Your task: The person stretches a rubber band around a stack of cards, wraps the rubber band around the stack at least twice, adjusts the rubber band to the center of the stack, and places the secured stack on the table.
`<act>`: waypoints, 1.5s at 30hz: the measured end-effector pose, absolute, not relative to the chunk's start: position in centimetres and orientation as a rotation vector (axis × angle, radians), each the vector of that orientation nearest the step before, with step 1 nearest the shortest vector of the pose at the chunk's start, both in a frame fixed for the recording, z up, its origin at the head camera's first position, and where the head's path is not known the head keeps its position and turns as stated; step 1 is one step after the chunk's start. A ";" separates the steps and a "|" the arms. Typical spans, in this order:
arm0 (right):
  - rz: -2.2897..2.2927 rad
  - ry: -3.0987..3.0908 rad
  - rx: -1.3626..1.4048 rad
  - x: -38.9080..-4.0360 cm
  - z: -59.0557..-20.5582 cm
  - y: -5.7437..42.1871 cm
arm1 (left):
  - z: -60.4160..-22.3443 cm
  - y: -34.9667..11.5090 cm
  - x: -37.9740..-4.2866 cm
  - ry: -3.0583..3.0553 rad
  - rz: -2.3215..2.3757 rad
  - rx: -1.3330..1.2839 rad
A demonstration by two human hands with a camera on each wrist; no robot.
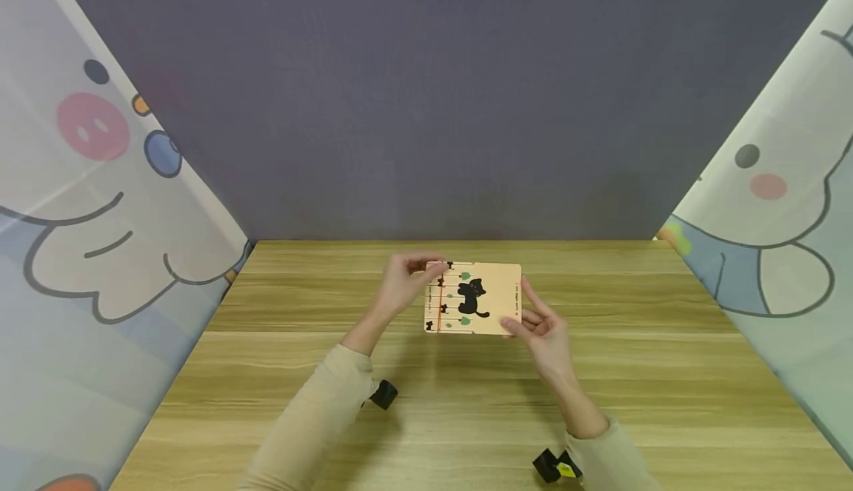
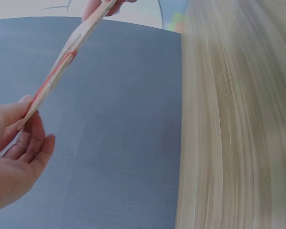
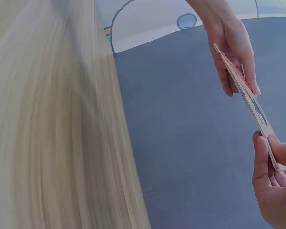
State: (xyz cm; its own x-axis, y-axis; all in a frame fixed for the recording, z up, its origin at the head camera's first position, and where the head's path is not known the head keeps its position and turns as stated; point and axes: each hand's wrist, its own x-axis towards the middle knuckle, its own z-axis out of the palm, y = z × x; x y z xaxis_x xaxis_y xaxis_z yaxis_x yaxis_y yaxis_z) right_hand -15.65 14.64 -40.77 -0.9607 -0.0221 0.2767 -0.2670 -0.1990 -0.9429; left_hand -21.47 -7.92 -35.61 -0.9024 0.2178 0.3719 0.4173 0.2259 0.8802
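A thin cream notebook (image 1: 500, 295) with a black cat print is held up above the table. A red elastic band (image 1: 440, 306) runs down across its left part. My left hand (image 1: 400, 284) pinches the upper left corner, thumb on the printed face. At the lower right corner my right hand (image 1: 549, 343) grips it, thumb in front and fingers behind. Both wrist views show the notebook (image 3: 257, 112) nearly edge-on, with layered page edges. The left hand (image 2: 14, 174) has its fingers curled behind the notebook. Its back cover is hidden in the head view.
Below lies a wood-grain table (image 1: 266, 402), with a dark grey panel (image 1: 426, 106) rising behind it. Cartoon-print curtains (image 1: 80, 217) flank both sides. Black wrist devices (image 1: 384, 395) show near both sleeves.
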 end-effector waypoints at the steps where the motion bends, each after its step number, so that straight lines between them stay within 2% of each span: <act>1: 2.290 -1.867 0.346 -15.6 -40.7 14.6 | -35.6 -7.9 -21.5 -2.306 -1.774 -0.568; 12: 2.272 -1.849 0.329 -15.5 -41.0 14.5 | -35.7 -8.0 -21.4 -2.289 -1.818 -0.517; 17: 2.260 -1.876 0.401 -15.4 -41.0 13.8 | -35.7 -7.3 -21.3 -2.340 -1.834 -0.611; 32: 2.271 -1.902 0.403 -15.3 -40.9 13.5 | -34.2 -7.7 -21.3 -2.363 -1.602 -0.649; 37: 2.267 -1.907 0.362 -15.4 -41.1 13.6 | -33.5 -7.9 -20.3 -2.253 -1.499 -0.614; 45: 2.268 -1.816 0.367 -16.1 -40.5 13.7 | -33.2 -7.7 -17.2 -2.049 -1.594 -0.495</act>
State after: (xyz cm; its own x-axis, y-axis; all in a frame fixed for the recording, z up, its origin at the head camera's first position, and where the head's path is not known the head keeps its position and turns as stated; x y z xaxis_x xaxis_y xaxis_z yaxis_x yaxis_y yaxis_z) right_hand -16.13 13.73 -40.45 -0.9464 0.0101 0.3228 -0.3172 -0.2172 -0.9231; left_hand -17.20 -7.68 -33.20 -0.8121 -0.0161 0.5833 0.5614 0.2508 0.7886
